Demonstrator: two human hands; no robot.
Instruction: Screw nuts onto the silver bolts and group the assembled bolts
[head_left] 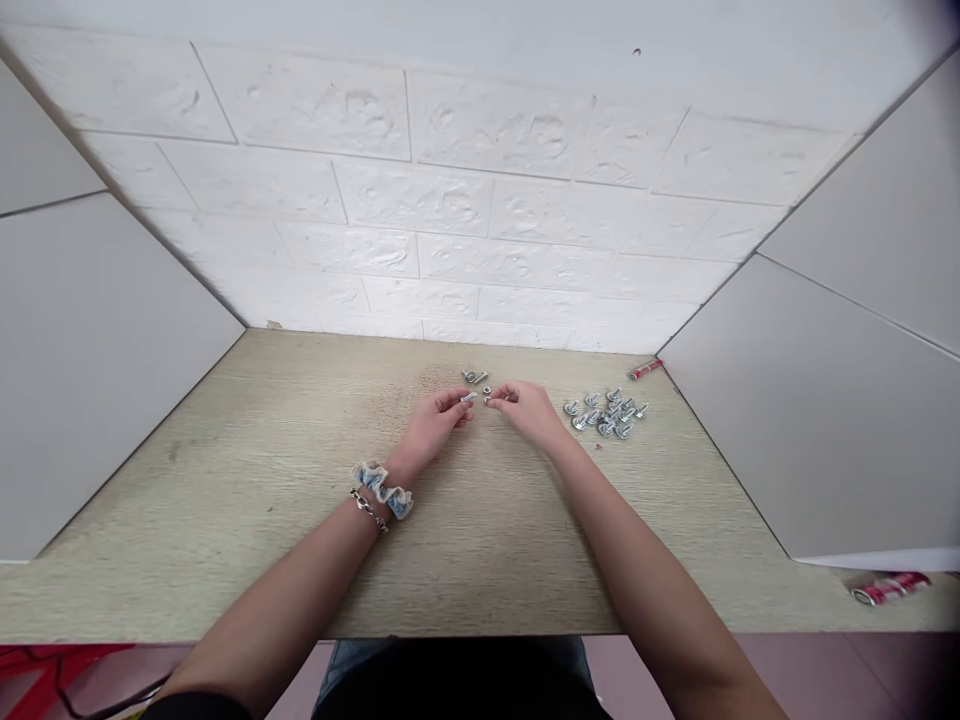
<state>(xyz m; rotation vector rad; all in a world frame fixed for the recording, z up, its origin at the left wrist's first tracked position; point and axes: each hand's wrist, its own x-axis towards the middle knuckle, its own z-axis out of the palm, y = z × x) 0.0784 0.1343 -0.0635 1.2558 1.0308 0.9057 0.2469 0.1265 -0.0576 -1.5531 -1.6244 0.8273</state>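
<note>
Over the middle of the table my left hand (437, 418) pinches a small silver bolt (469, 397) between thumb and fingers, its shank pointing right. Facing it, my right hand (527, 408) is closed in a pinch around a tiny silver piece, too small to make out. Just beyond the right fingertips lies a silver nut (487, 390). Behind both hands, a bolt (481, 378) rests beside another small piece of silver hardware (468, 376). To the right of my right hand spreads a pile of silver bolts (611, 412), several with washers or nuts on them.
A wooden table (480, 560) carries everything, bounded by a white brick-pattern wall (454, 205) and grey side panels (847, 400). One red cylinder (645, 370) lies in the back right corner, a second red cylinder (890, 589) near the front right edge.
</note>
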